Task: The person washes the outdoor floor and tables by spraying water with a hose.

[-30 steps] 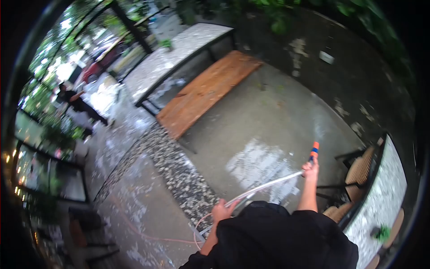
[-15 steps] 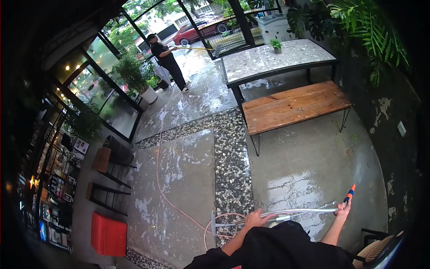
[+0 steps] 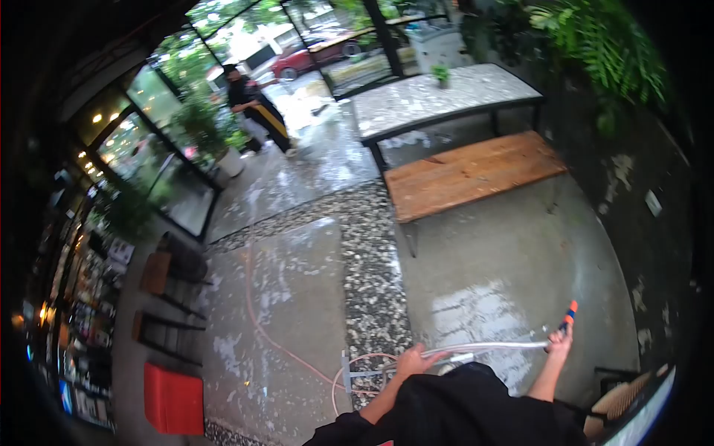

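Observation:
My right hand is closed around a hose spray nozzle with an orange tip and dark blue body, pointing up and away over the floor at the right. From it a pale, shiny hose runs left across the front of my body. My left hand grips this hose near my waist. Beside that hand, the pinkish hose loops on the floor and trails off toward the doorway. A grey T-shaped head, like a floor squeegee, lies by the loops; where its handle ends is hidden.
A wooden bench and a stone-topped table stand ahead. Pebbles form a strip between wet concrete slabs. Stools and a red box-shaped seat line the left. A co-worker stands near the doorway with a yellow pole.
The view has shifted slightly, with some blur. The co-worker's yellow pole, earlier stretched out to the right, now slants down close to the body. Both my hands keep their hold.

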Demonstrator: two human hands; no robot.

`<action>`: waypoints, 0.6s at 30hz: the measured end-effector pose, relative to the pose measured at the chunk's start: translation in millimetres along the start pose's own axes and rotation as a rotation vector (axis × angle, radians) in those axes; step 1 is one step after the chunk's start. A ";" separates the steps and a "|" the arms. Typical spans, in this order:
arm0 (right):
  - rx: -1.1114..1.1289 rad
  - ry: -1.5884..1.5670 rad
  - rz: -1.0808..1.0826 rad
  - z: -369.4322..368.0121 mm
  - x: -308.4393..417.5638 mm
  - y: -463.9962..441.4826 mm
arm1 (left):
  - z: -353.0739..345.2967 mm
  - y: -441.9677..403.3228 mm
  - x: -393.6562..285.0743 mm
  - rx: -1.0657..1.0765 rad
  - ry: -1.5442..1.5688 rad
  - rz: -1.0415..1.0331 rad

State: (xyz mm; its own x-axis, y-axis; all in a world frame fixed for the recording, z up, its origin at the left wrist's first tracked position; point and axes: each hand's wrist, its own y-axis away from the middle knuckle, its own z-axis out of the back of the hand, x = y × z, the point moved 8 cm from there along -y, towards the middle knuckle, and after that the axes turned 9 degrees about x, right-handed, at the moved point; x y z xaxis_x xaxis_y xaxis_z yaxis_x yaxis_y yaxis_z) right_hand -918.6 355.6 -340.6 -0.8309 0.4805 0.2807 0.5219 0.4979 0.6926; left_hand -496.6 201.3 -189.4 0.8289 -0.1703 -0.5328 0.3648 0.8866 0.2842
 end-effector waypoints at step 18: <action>0.007 -0.048 -0.176 -29.4 -31.4 25.5 | -0.7 9.5 11.8 -0.118 -0.018 -0.026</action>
State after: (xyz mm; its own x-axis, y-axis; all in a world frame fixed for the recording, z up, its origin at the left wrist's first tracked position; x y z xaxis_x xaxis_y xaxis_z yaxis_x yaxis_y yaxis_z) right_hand -884.8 331.9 -312.2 -0.8995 0.4192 0.1231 0.3704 0.5823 0.7237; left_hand -483.7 208.0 -193.6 0.8275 -0.2005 -0.5245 0.3346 0.9262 0.1738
